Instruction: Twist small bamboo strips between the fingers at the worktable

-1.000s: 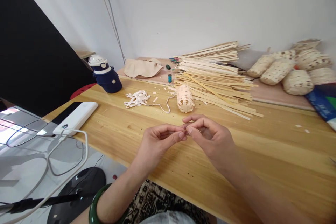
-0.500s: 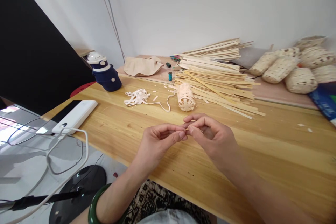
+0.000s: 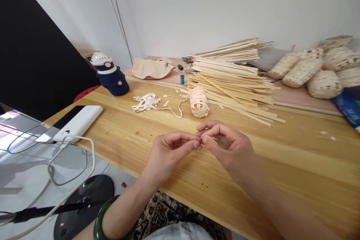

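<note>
My left hand (image 3: 174, 149) and my right hand (image 3: 228, 145) meet fingertip to fingertip above the front of the wooden table (image 3: 118, 135). Both are closed in a pinch. Whatever lies between the fingertips is too small to make out. Just beyond them a small woven basket (image 3: 199, 102) of pale strips lies on its side. To its left is a loose heap of white flat cord (image 3: 146, 102), whose tail runs to the basket. A green bangle (image 3: 104, 215) circles my left forearm.
Behind the basket lie stacked bamboo strips (image 3: 233, 82), a teal thread spool (image 3: 182, 79) and a beige cloth (image 3: 152, 68). Several woven baskets (image 3: 303, 67) are piled at the right. A blue bottle (image 3: 111, 77) and a white power bank (image 3: 80, 122) with a cable stand left.
The view has shifted very slightly. My hands keep the same pinch at the same spot, with only a tiny movement of the fingertips.
</note>
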Demonstrator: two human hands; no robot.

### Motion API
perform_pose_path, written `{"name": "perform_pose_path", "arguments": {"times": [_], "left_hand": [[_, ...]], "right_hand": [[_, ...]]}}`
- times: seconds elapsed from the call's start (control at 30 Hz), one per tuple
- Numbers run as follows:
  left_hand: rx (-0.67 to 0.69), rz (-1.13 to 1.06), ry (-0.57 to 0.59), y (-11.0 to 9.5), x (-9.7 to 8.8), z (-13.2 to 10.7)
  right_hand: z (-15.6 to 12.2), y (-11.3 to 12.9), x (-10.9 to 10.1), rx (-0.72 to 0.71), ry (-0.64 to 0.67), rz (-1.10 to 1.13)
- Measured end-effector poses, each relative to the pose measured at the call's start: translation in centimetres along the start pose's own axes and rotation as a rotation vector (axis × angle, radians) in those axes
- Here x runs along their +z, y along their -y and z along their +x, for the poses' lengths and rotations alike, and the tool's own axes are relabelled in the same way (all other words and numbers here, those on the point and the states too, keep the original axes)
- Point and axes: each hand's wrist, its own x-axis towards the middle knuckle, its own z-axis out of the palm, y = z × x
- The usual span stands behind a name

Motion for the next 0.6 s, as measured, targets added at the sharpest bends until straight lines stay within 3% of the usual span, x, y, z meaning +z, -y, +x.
{"name": "perform_pose_path", "arguments": {"times": [0.6], "left_hand": [[-0.01, -0.026, 0.01, -0.09, -0.08, 0.06]], "right_hand": [[0.2, -0.27, -0.37, 0.016, 0.009, -0.059]]}}
